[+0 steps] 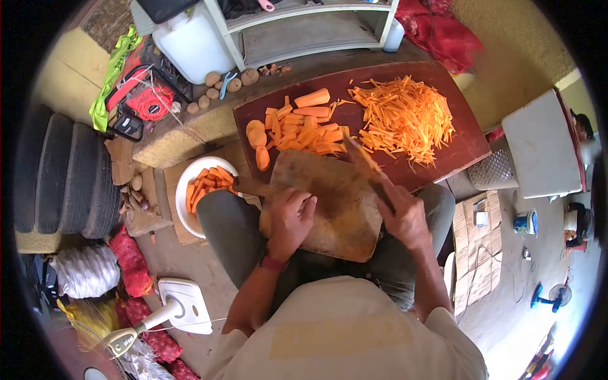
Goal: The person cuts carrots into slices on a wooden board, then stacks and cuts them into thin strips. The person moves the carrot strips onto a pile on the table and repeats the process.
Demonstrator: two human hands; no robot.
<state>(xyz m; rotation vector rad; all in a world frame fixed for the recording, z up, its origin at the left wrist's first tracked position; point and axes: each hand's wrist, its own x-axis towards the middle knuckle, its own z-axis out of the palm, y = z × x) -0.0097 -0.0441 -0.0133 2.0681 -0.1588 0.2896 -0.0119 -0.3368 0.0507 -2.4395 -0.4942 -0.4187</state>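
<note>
A wooden cutting board (342, 221) with a handle lies across my lap, its middle darkly stained. My left hand (291, 218) rests on the board's left side, fingers curled in; nothing shows in them. In my right hand (402, 218) is a knife (361, 157), its blade pointing up and left over the board's far right corner, with orange bits on it. Beyond the board, on a dark red tabletop (465, 142), are carrot pieces (304, 130) at the left and a big heap of carrot strips (405, 117) at the right.
A white bowl (182, 190) of carrot pieces stands on the floor by my left knee. Potatoes (212, 78) and a blue peeler (227, 85) lie on a ledge at the back left. Tires (79, 177), a red machine (149, 95) and a white fan base (183, 304) stand at the left.
</note>
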